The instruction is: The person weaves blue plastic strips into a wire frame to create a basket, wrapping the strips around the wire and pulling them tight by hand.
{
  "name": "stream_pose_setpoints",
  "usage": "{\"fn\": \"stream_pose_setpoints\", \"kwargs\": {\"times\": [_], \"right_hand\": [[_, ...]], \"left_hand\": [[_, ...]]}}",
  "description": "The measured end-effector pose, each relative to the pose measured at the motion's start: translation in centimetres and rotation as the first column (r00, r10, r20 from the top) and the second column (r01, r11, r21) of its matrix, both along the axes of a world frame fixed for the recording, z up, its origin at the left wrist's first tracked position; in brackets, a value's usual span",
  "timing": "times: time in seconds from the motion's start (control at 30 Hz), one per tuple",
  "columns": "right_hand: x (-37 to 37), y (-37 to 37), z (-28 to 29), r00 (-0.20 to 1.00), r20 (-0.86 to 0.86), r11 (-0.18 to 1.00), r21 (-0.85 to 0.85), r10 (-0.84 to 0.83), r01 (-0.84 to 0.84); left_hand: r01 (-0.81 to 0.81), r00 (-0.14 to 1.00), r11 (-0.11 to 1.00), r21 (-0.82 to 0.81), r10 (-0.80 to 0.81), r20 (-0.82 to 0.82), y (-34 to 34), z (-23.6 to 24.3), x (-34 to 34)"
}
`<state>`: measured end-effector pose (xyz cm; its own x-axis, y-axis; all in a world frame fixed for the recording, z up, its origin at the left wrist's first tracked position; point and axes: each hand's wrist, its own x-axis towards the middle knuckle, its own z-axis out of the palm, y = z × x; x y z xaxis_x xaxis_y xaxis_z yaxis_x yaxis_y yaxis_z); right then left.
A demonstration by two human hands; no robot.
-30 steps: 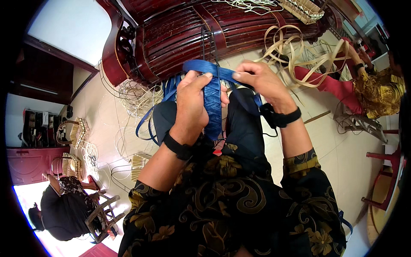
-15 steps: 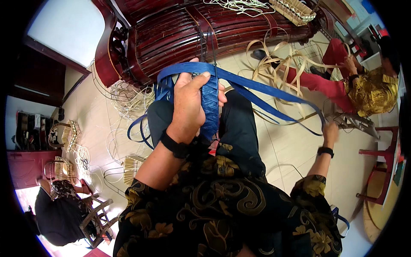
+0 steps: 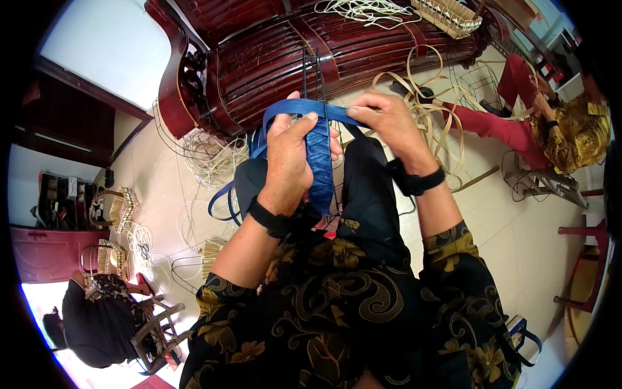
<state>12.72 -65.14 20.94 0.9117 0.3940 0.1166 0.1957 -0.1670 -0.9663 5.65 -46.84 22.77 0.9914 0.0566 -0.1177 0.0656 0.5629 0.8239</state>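
Right hand [image 3: 391, 123] back beside the wrapped piece [image 3: 319, 162]

The right hand, half a second ago far out to the right with the blue strip [image 3: 285, 107] drawn long, is now back close to the left hand [image 3: 288, 146] — thumb and fingers pinch the strip just right of the dark rods [image 3: 305, 71]. The left hand keeps its grip around the wrapped piece, thumb at its far end, where the strip crosses. So the long pull looks finished, and that crossing is held from both sides; whether the strip runs over or under each rod, I cannot tell.

The wrapped piece sits between the person's knees, its rods pointing far, toward the red-brown settee [image 3: 259, 81]. A loose blue loop [image 3: 223, 201] hangs left of the left knee and could snag. Pale cord [image 3: 210, 159] heaps on the floor [image 3: 479, 253] at far left; tan strips [image 3: 447, 123] curl at far right — close to the right hand's side, though apart from it. Beyond them sits a co-worker [image 3: 573, 139]; another [image 3: 103, 318] sits at near left.
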Motion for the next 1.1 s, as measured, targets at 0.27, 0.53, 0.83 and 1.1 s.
{"fn": "stream_pose_setpoints", "kwargs": {"times": [0.27, 0.53, 0.83, 1.1], "right_hand": [[-6.2, -38.2, -10.7, 0.646, 0.396, 0.297, -0.651, -0.653, 0.699], [-7.3, -38.5, -5.2, 0.541, 0.603, 0.051, -0.639, -0.587, 0.767], [-0.3, -0.3, 1.0, 0.992, -0.042, 0.989, -0.082, 0.12, -0.123], [-0.2, -8.0, -1.4, 0.987, -0.086, 0.966, -0.232, -0.132, 0.109]], "left_hand": [[0.03, 0.999, 0.999, -0.018, -0.031, -0.035, 0.0, 0.4, 0.0], [0.02, 1.0, 1.0, -0.022, -0.02, -0.021, -0.7, 0.4, 0.5], [0.046, 0.999, 0.999, -0.008, -0.046, -0.025, 0.1, 0.5, 0.1], [0.004, 0.999, 1.0, 0.014, -0.003, -0.055, 1.2, 0.3, -0.3]]}}
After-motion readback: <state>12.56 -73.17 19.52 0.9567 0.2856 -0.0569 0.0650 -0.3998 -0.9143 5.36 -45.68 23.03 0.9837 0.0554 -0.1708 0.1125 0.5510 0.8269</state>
